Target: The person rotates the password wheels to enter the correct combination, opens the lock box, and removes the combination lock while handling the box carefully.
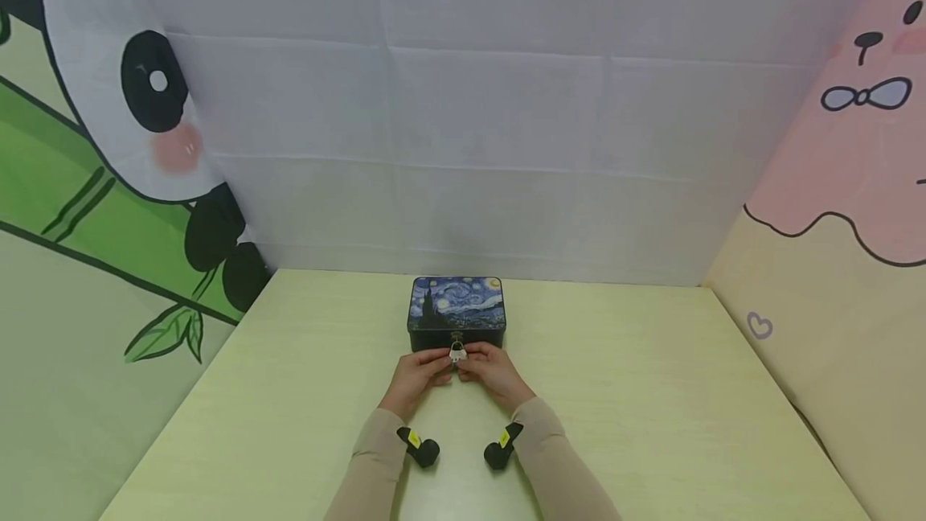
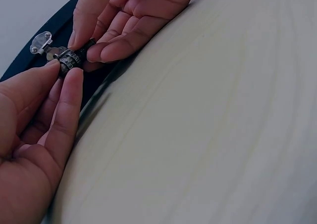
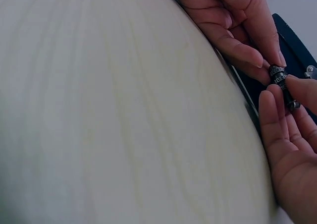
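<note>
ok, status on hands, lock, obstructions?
Left hand, right hand: both pinching combination lock. Lock at front of starry-sky tin; can't tell if locked. No obstruction visible.

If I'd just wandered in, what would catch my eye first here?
Probably the small box with a swirling blue starry-sky lid, standing on the pale table near its back edge. At its front, the left hand and right hand pinch a small lock with lettered dials. Then the big cartoon panda-like face on the left wall, facing a pink cartoon animal on the right.
</note>
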{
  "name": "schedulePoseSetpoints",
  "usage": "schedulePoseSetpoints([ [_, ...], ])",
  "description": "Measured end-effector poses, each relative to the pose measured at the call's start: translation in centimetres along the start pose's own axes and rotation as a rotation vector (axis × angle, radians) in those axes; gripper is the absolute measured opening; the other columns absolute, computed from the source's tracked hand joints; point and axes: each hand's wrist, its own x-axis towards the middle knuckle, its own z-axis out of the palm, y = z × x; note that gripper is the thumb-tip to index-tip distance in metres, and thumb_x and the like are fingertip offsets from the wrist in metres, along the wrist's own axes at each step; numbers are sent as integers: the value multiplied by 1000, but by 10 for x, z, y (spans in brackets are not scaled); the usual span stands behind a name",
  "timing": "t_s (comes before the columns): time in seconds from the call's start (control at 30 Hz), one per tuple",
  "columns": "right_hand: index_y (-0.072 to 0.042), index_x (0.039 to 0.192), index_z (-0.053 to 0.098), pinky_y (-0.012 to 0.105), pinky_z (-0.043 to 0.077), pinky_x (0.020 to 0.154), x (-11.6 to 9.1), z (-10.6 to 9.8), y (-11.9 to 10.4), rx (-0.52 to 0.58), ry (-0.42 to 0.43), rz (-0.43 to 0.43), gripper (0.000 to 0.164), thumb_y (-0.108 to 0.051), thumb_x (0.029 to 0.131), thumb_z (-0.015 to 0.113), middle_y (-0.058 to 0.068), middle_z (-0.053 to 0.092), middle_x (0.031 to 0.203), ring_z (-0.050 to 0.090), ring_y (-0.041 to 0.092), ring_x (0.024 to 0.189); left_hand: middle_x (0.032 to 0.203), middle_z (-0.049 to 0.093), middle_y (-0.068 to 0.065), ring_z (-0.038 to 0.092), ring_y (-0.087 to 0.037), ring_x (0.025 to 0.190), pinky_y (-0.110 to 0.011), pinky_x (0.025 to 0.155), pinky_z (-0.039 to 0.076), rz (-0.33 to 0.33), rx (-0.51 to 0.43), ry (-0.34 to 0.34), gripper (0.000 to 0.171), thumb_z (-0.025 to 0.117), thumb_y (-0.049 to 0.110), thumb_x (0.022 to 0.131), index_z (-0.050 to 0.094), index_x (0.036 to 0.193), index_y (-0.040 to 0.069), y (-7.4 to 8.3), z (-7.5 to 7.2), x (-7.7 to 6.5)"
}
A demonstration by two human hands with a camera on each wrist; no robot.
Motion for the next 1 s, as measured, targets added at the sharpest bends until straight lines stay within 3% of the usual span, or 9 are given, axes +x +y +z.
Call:
schedulePoseSetpoints([
  [0.23, 18, 125, 48, 26, 60, 74, 0, 0, 0, 4, 0, -1, 34, 8, 95, 59, 8, 67, 94, 66, 14, 77, 119, 65, -25, 71, -17, 84, -30, 75, 62, -1, 8, 2, 32, 62, -4, 96, 59, 125, -17, 0, 0, 0],
  [0.5, 19, 126, 48, 29, 60, 78, -1, -1, 0, 3, 7, 5, 43, 17, 85, 62, 9, 67, 97, 65, 14, 83, 119, 65, -23, 71, -17, 82, -32, 75, 62, -4, 18, 36, 31, 64, -2, 95, 62, 123, -15, 1, 3, -2],
  [1.0, 22, 128, 46, 28, 60, 78, -3, 0, -2, -4, 10, -11, 39, 15, 91, 59, 16, 67, 104, 65, 14, 84, 115, 67, -22, 71, -17, 81, -31, 74, 62, -3, 12, 31, 31, 65, -3, 94, 62, 122, -16, -2, 1, 2],
])
